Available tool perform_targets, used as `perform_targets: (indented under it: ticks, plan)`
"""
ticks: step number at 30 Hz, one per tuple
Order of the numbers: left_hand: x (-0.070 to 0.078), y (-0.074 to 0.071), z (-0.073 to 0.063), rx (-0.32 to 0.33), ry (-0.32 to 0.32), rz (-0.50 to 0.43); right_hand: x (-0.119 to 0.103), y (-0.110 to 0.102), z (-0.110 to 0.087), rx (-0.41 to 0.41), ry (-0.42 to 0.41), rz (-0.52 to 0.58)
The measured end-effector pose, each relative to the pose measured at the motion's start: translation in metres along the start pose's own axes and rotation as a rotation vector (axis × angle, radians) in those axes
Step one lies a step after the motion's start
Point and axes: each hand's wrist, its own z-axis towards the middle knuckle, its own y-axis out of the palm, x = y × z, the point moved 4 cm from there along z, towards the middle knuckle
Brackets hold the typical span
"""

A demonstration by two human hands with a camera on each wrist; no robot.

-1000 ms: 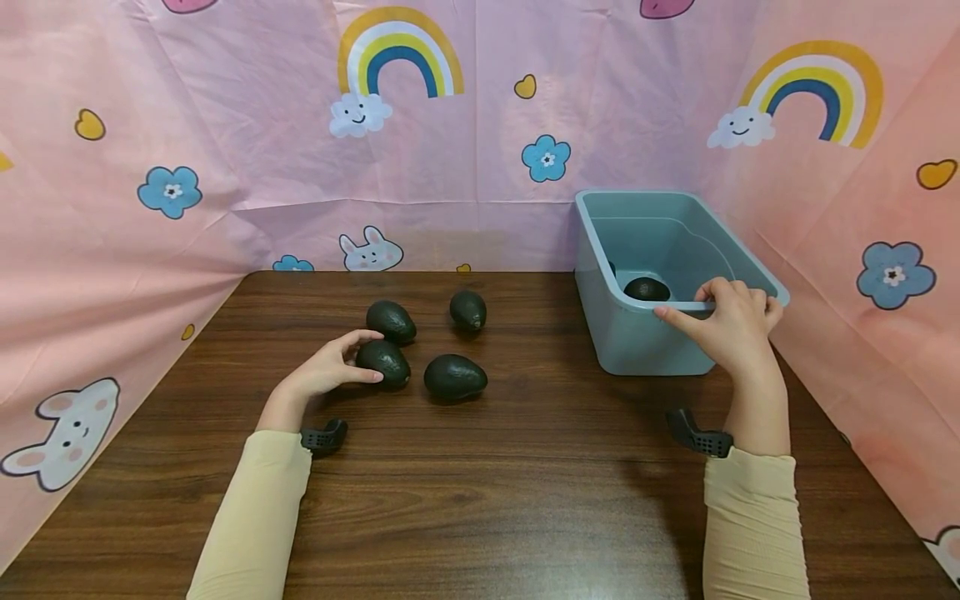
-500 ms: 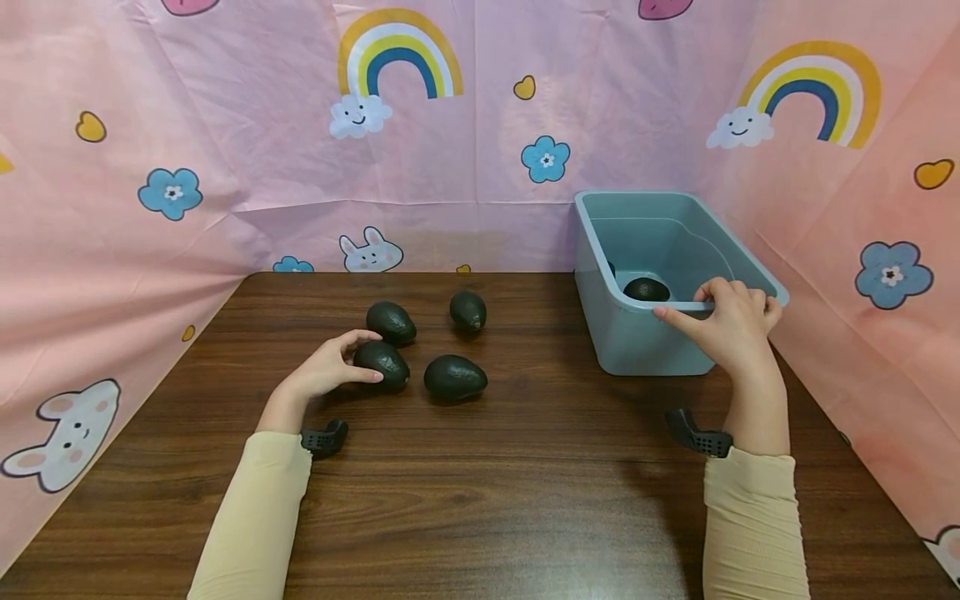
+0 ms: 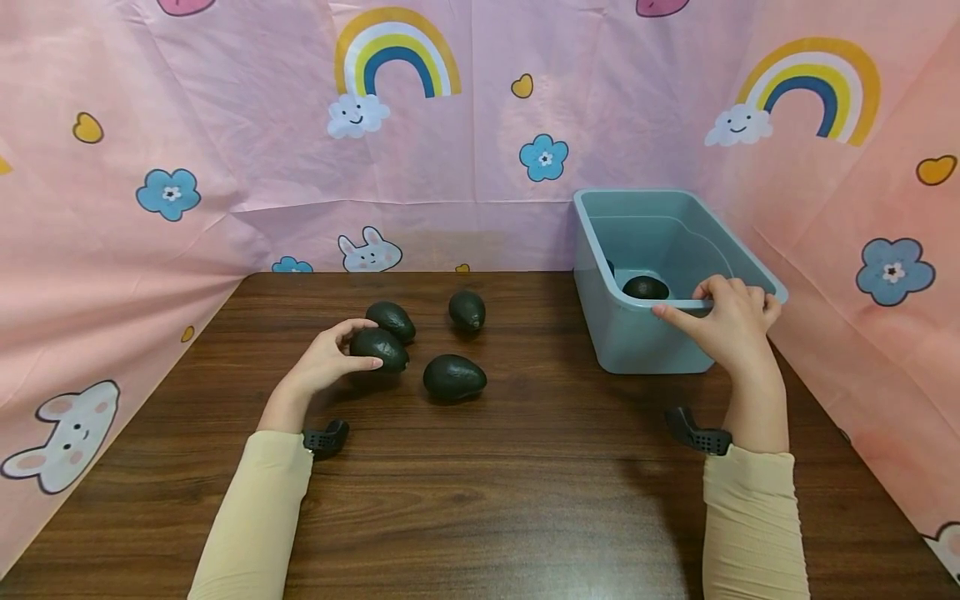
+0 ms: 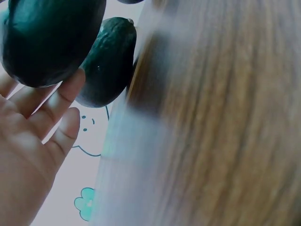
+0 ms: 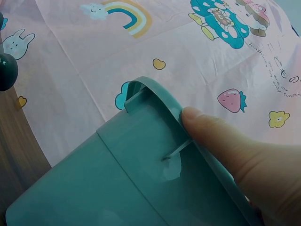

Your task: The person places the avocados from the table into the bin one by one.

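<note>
- Head view: we see the left hand (image 3: 321, 365) pinching an avocado (image 3: 379, 350) between thumb and fingers, just in front of a second avocado (image 3: 394, 318); the right hand (image 3: 735, 333) grips the near rim of the bin (image 3: 652, 346).
- Left wrist view: we find slightly parted fingers (image 4: 62, 99) against the held fruit.
- Right wrist view: we see the thumb (image 5: 214, 134) on the rim.

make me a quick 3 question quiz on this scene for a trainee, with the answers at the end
1. Multiple choice: what does the left hand hold?
a) a spoon
b) an avocado
c) a cup

2. True or false: the right hand is clear of the bin.

3. Count: apart from the held one, how many avocados lie on the table?

Key
1. b
2. False; it grips the near rim.
3. Three: one just behind the held one, one farther back, one to the right.
</note>
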Motion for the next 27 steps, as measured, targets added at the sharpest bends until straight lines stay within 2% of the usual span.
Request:
perform_targets:
  ticks: [3, 6, 9, 17, 27]
  plan:
    - [0.019, 0.0, -0.008, 0.005, -0.009, 0.0, 0.0, 0.0, 0.0, -0.001, -0.001, 0.0]
    - [0.022, 0.0, -0.008, 0.017, -0.006, 0.0, 0.001, 0.0, 0.001, -0.007, 0.002, -0.004]
    - [0.019, 0.0, -0.005, 0.03, 0.009, -0.002, 0.001, 0.001, 0.001, -0.011, 0.005, -0.008]
    - [-0.008, -0.002, 0.01, 0.06, 0.033, -0.005, -0.001, -0.001, -0.001, -0.018, 0.006, -0.007]
    - [0.002, -0.001, 0.008, 0.084, 0.05, 0.038, -0.002, -0.001, 0.0, -0.02, 0.005, -0.011]
